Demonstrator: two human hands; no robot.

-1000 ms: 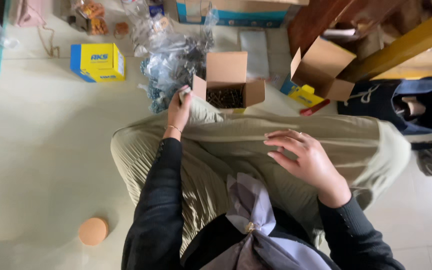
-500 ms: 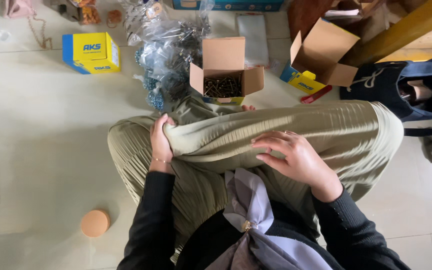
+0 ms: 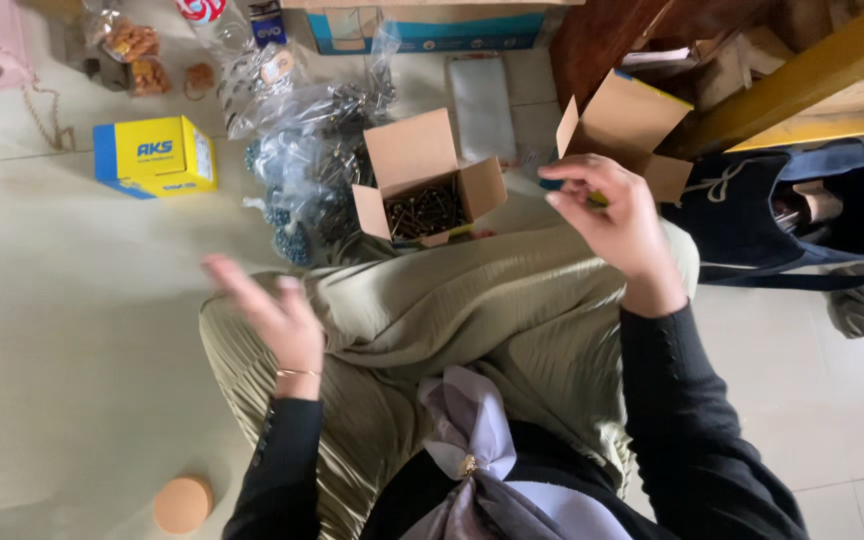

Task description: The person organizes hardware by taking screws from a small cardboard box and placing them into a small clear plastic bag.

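The open cardboard box [image 3: 422,195] sits on the floor [image 3: 62,330] at 12 o'clock from the person's lap, touching the front edge of the olive skirt [image 3: 472,320]. All flaps stand up, and the inside holds a loose pile of small dark screws [image 3: 424,210].

Handling, as a judgement: the box is light and only moderately stiff, but its load is dense metal, so it will feel heavy for its size. Take hold low on two opposite walls or under the base. The flaps would fold if used as handles. Single screws are hard, small and somewhat slippery, best pinched by the shank.

The right hand [image 3: 612,215] is raised at 1 o'clock, just right of the box and apart from it. Its grip is narrow, thumb and fingertips drawn together (whether a screw sits between them cannot be told). The left hand [image 3: 277,315] hovers at 9 o'clock over the left knee, blurred, grip wide and holding nothing.

Other containers:
- A second cardboard box [image 3: 627,125] at 1 o'clock, behind the right hand, open, contents hidden.
- Clear plastic bags [image 3: 307,150] at 11 o'clock, just beside the first box, with dark metal hardware inside.
- A closed yellow-and-blue box [image 3: 152,157] at 10 o'clock, well apart.
- A dark blue cloth bag [image 3: 782,215] at 3 o'clock, contents unclear.
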